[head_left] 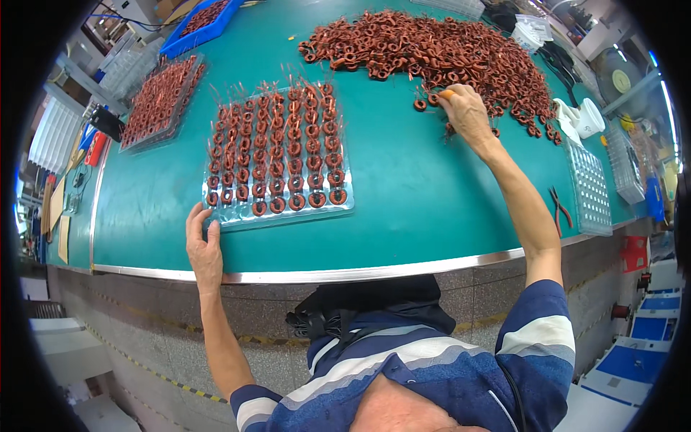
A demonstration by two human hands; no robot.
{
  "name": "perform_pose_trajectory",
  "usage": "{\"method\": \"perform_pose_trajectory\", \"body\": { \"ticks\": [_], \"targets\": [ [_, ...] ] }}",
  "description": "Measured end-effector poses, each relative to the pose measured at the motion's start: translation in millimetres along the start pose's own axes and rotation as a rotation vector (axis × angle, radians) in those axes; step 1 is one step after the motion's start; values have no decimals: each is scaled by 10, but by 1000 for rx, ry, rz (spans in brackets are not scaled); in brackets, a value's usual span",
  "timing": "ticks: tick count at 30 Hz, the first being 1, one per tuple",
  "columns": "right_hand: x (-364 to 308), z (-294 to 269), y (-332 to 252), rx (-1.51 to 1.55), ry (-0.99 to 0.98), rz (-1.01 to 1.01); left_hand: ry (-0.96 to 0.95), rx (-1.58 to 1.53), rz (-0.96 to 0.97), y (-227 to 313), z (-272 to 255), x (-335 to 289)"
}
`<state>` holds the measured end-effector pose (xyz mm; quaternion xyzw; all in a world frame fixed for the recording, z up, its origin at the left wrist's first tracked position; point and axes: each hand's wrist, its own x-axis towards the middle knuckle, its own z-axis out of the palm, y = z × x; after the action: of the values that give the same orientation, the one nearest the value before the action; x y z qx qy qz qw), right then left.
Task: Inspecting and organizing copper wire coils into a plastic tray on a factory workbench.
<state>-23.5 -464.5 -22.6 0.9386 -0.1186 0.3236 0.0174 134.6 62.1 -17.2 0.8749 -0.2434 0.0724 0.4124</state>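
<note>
A clear plastic tray (pixel 284 218) lies on the green table, filled with rows of copper-wound ring coils (pixel 296 203) whose wire ends stick up. My left hand (pixel 204 248) grips the tray's near left corner between thumb and fingers. Out to the right, my right hand (pixel 466 115) is at the near edge of a large heap of loose ring coils (pixel 432 50). Its fingers are pinched together around a ring coil (pixel 433 99), partly hidden by the fingertips. Something orange covers one fingertip. Another loose coil (pixel 419 105) lies just left of the fingers.
A second full coil tray (pixel 162 101) and a blue bin (pixel 198 29) stand at the far left. On the right lie red-handled pliers (pixel 560 212), an unfilled clear tray (pixel 592 191) and a white cup (pixel 590 119). The table's metal front edge (pixel 324 275) runs before me.
</note>
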Motion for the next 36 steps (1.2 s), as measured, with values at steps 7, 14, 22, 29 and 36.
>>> {"method": "perform_pose_trajectory", "body": {
  "ticks": [7, 14, 22, 29, 36],
  "targets": [
    [-16, -275, -25, 887, 232, 507, 247, 72, 51, 9, -34, -26],
    [115, -681, -765, 1302, 111, 423, 36, -638, 37, 1092, 363, -178],
    [185, -743, -1746, 1612, -275, 255, -431, -1347, -49, 1810, 1151, -144],
    [298, -825, -1866, 1220, -613, 149, -297, -1028, 46, 1521, 1004, -175],
    [221, -708, -2008, 1022, -394, 99, -362, -1161, -13, 1496, 974, -161]
  ]
}}
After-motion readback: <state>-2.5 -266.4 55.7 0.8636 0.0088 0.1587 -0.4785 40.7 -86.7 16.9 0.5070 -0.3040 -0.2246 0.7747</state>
